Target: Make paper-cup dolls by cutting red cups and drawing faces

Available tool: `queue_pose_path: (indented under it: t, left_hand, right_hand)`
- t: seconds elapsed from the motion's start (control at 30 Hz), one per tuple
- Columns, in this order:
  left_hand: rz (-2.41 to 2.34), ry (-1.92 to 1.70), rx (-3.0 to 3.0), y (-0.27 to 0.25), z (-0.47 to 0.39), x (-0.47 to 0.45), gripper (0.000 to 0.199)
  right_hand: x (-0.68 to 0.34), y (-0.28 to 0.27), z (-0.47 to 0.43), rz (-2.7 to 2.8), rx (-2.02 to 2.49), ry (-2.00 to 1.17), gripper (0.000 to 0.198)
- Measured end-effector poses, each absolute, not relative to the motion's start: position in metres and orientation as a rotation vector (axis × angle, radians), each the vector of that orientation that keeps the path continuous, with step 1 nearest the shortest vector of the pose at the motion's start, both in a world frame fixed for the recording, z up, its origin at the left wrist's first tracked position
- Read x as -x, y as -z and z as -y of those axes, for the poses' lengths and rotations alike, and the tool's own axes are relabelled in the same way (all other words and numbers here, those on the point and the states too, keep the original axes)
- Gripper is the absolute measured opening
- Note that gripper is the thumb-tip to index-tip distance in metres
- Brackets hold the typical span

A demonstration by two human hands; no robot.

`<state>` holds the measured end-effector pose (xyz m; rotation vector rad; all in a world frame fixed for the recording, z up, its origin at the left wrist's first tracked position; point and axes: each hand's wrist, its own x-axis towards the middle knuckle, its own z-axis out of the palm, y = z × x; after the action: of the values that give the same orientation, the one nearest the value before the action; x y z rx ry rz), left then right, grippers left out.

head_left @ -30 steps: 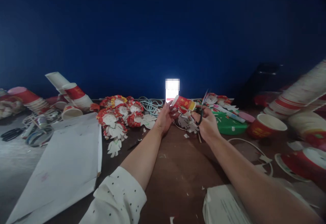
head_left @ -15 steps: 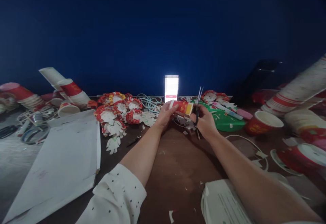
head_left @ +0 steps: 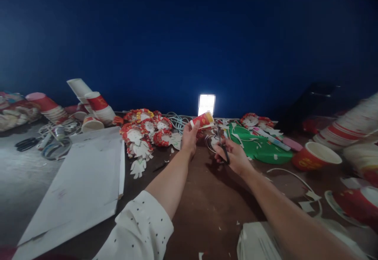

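My left hand [head_left: 189, 137] is closed on a red and yellow piece of paper cup [head_left: 203, 121], held up above the brown table. Scissors [head_left: 223, 147] with dark handles are in my right hand [head_left: 233, 155], lower and to the right of the piece. Their blades point up and away, apart from the cup piece. Left of my left hand lie red-rimmed paper cutouts [head_left: 141, 128] and white hand-shaped cutouts [head_left: 138, 167]. A green sheet [head_left: 260, 145] strewn with paper scraps lies beyond my right hand.
A white board [head_left: 76, 185] lies at left, with stacked paper cups [head_left: 102, 108] and cables [head_left: 56, 145] behind it. At right stand a red paper cup [head_left: 314, 157] and a long cup stack [head_left: 345, 128]. A bright screen [head_left: 206, 103] faces me.
My right hand with the scissors has dropped down and away from the cup piece. The left hand still holds the piece, now tilted upward to the right. The whole view has shifted slightly.
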<state>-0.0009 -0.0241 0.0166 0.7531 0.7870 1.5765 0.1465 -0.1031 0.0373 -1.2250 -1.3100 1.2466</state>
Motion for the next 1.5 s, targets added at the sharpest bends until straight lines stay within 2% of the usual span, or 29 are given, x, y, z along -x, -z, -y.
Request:
queue_pose_path:
  t: [0.27,0.9,1.33,1.5]
  left_hand:
    - [-0.793,-1.606,-0.733,-0.018,0.022,0.003,0.047]
    - [-1.009,-1.598,-0.901,-0.018,0.017,0.002,0.050]
    - [-1.094,-1.623,-0.960,-0.024,0.023,0.003,0.051]
    - [-1.093,-1.622,-0.948,-0.024,0.023,0.003,0.048]
  right_hand:
    - [-0.145,-0.038,0.109,1.509,1.347,-1.118,0.028]
    - [-0.158,-0.020,0.098,1.655,1.423,-0.889,0.025]
    - [-0.158,-0.028,0.092,1.442,1.379,-1.251,0.030]
    - [-0.156,-0.031,0.094,1.377,1.375,-1.252,0.033]
